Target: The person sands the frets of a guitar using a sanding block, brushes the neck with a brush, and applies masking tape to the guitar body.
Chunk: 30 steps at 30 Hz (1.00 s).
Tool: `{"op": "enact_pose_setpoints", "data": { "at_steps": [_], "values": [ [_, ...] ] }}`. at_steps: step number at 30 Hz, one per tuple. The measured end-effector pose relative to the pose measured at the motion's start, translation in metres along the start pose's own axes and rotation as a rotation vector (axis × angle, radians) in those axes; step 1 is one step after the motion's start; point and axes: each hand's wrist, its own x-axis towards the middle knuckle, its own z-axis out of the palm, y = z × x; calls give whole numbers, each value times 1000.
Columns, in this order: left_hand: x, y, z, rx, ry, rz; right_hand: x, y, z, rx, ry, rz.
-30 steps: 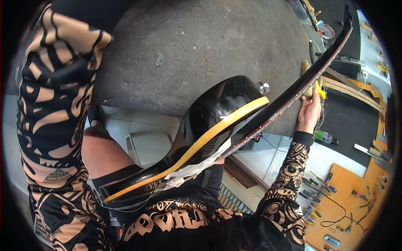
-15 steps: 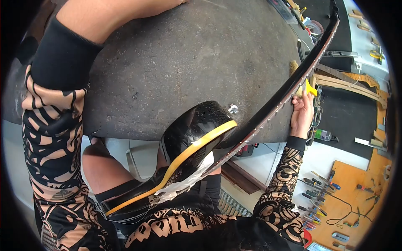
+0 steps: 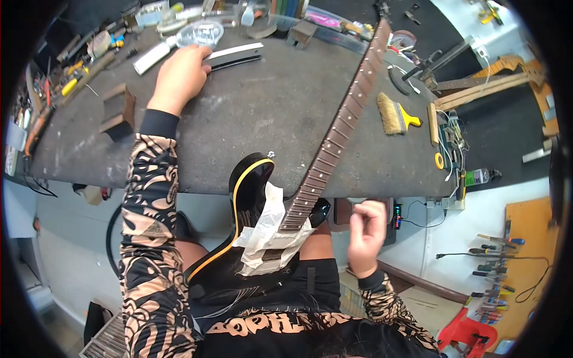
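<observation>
My left hand (image 3: 180,77) is at the far side of the bench, its fingers closed on a long silver metal bar (image 3: 236,55). My right hand (image 3: 367,238) is in the air past the bench's front edge, fingers loosely curled with the thumb apart and nothing seen in it. Across my lap leans a black electric guitar (image 3: 250,173) with cream edging. Its fretted neck (image 3: 340,128) slants up over the bench, and masking tape (image 3: 268,238) covers part of the body. A brush (image 3: 394,114) with a yellow handle lies right of the neck.
On the dark workbench (image 3: 239,119) a brown metal block (image 3: 117,110) stands at left. A round clear container (image 3: 200,34) and assorted tools line the back. Cables (image 3: 456,143) hang near the right end. Several screwdrivers (image 3: 492,268) are on the right wall board.
My right hand has let go of the brush, which now lies on the bench, and has drawn back toward me. The view has shifted; the guitar's fretboard now faces up, and the left hand is visible.
</observation>
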Motion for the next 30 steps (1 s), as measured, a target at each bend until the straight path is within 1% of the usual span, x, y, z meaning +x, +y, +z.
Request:
{"op": "enact_pose_setpoints", "data": {
  "at_steps": [1,2,3,4,5,6,7,9,10,11,12,13,14,15,17,21,22,24,25,26,27,29,30],
  "values": [
    [1,-5,6,27,41,19,-19,4,9,123,22,112],
    [2,-1,5,77,26,2,-38,11,15,274,-7,260],
    [-1,5,-1,125,11,-16,-55,18,16,311,-98,356],
    [-5,19,-8,189,61,-12,-68,23,20,383,-112,425],
    [-5,35,-16,172,102,-8,-80,31,26,456,-129,493],
    [-6,59,-23,76,196,45,-91,43,30,425,-184,500],
    [-10,89,-30,-21,285,99,-96,51,37,581,-186,612],
    [-16,171,-63,-750,-172,-26,-106,60,54,894,-209,839],
    [-17,194,-55,-847,-289,-80,-106,66,66,936,-256,917],
    [-20,214,-50,-940,-404,-138,-114,87,81,927,-331,941],
    [-24,232,-57,-1020,-568,-185,-122,115,101,917,-409,960],
    [-30,245,-66,-1094,-734,-236,-120,100,99,919,-403,920],
    [-31,244,-54,-1065,-851,-214,-116,83,98,920,-397,879],
    [-38,255,-63,-1004,-863,-255,-111,64,96,921,-390,839],
    [-41,253,-41,-1009,-838,-356,-127,96,130,863,-292,592],
    [-62,267,-57,-1012,-602,-271,-118,37,81,772,-299,474],
    [-70,273,-72,-1043,-555,-256,-124,35,83,802,-232,450],
    [-87,284,-108,-1117,-499,-211,-131,56,77,1073,-422,646],
    [-97,287,-125,-1212,-464,-151,-138,77,72,1304,-550,611],
    [-106,290,-141,-1237,-403,-78,-146,98,66,1518,-698,595],
    [-115,292,-158,-1262,-339,-5,-157,99,58,1509,-720,672],
    [-136,294,-199,-1302,-273,-11,-187,95,44,1487,-760,825],
    [-147,292,-220,-1281,-244,-54,-207,113,59,1527,-772,803]
  ]
}}
